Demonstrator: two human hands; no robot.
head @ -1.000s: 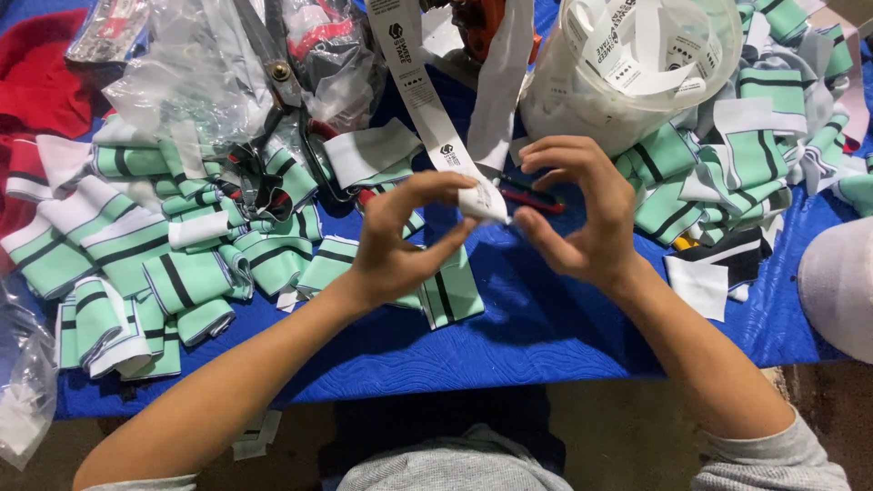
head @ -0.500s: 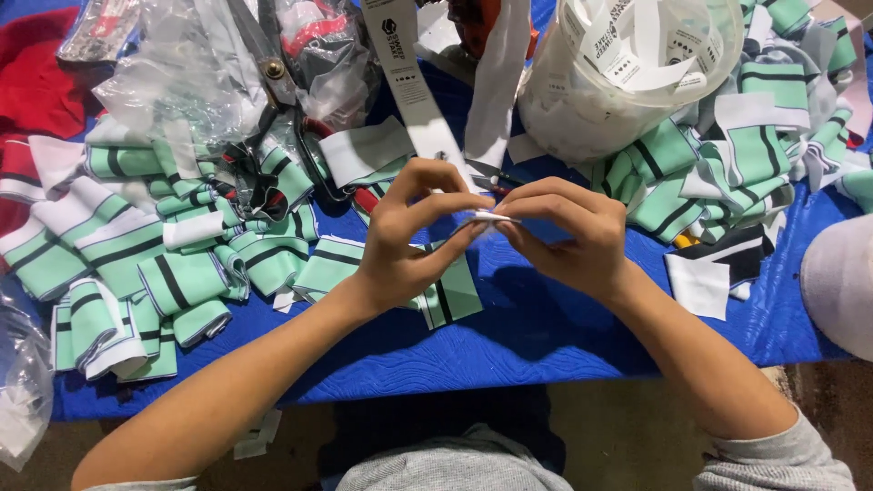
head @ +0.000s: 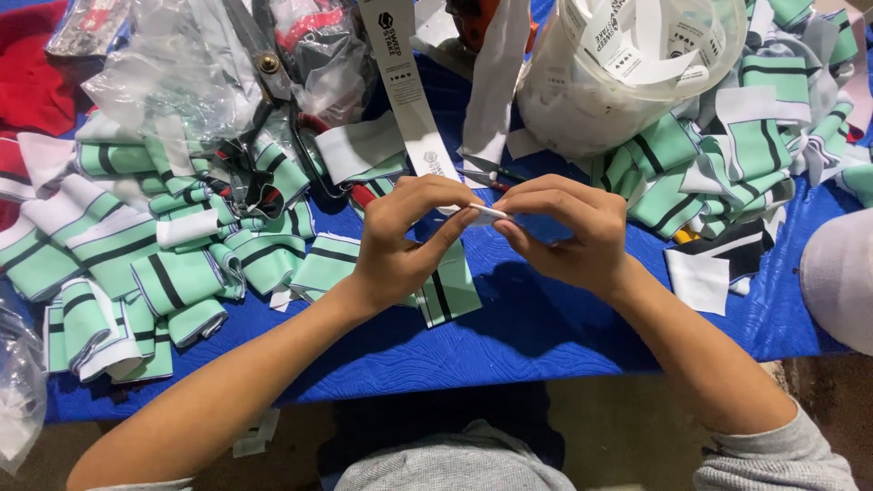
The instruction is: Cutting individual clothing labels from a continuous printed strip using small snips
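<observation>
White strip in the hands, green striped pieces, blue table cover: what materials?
White strip: likely woven or coated label tape, smooth, flat, faint sheen. Green striped pieces: soft knit-looking fabric, matte, folded over. Blue table cover: quilted cloth, stitched wavy texture. Both hands pinch the strip's end.

Folded bands left, tub behind-right, on the cloth.

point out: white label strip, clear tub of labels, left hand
white label strip (head: 403,91), head view, point on the flat middle of the strip.
clear tub of labels (head: 582,100), head view, point on its side wall.
left hand (head: 405,241), head view, point on the back of the hand.
</observation>
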